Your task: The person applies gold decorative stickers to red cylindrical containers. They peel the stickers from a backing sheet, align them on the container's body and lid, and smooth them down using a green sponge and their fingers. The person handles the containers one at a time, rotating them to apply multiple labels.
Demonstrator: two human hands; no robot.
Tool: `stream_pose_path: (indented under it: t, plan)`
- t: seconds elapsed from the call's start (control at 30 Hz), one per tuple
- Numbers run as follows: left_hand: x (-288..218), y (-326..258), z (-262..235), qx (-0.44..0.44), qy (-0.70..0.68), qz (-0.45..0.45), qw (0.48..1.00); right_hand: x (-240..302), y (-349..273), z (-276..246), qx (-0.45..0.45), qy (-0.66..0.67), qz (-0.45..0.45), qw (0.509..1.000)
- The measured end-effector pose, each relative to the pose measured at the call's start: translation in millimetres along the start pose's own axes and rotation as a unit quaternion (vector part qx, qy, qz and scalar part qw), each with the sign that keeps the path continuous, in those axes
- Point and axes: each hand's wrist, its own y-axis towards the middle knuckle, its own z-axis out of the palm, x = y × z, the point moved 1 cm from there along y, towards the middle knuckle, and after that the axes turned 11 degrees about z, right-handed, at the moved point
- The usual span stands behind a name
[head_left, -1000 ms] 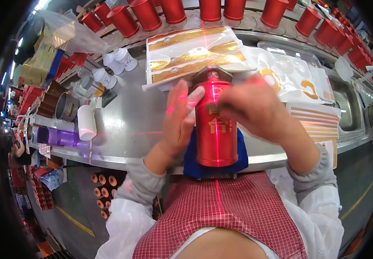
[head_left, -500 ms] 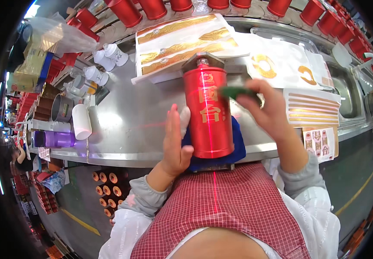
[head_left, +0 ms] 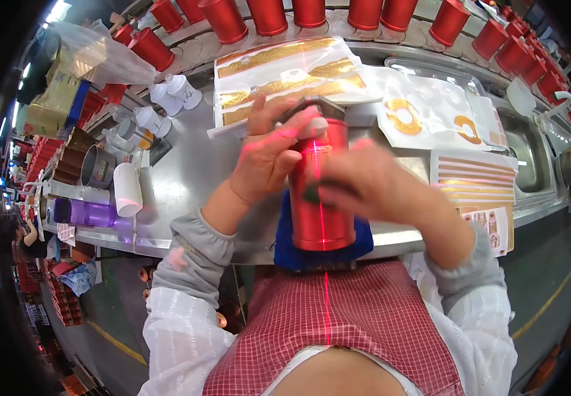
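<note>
A red cylindrical bottle (head_left: 318,228) with gold lettering lies over a blue cloth (head_left: 284,234) at the bench's front edge, its neck end against a dark angular holder (head_left: 328,105). My left hand (head_left: 266,148) is closed about the neck end, thumb toward the bottle's left side; one finger wears a white cover. Blurred by motion, my right hand (head_left: 371,181) presses a dark green flat piece (head_left: 312,193) against the bottle's front and hides most of the lettering. The piece's exact kind is unclear. A thin red light line runs down the bottle.
Gold sticker sheets (head_left: 285,72) lie behind the bottle, with striped strips (head_left: 473,175) to the right. Red bottles (head_left: 269,16) line a curved conveyor at the back. Left stand white bottles (head_left: 183,91), a paper roll (head_left: 127,188) and a purple bottle (head_left: 91,212). A sink (head_left: 530,155) is at right.
My left hand has gone from beside the bottle, fingers straight, up to its neck end. The right hand has brought the green piece leftward across the bottle's front.
</note>
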Motion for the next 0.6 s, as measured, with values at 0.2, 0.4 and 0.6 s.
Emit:
stream_pose_path:
  t: [0.2,0.4,0.6]
  plan:
    - [-4.9,-13.2,2.6,-0.019,-0.008,-0.023,1.0,-12.5,19.1,-27.0,-0.043,0.077,0.107,0.99]
    - [-16.7,3.0,4.4,0.051,-0.035,0.032,0.998,-195.6,76.0,-62.5,-0.225,-0.274,0.027,0.935]
    - [-26.8,-24.4,2.8,0.018,-0.052,-0.023,0.998,-211.4,129.1,-30.9,0.012,-0.239,0.434,0.869]
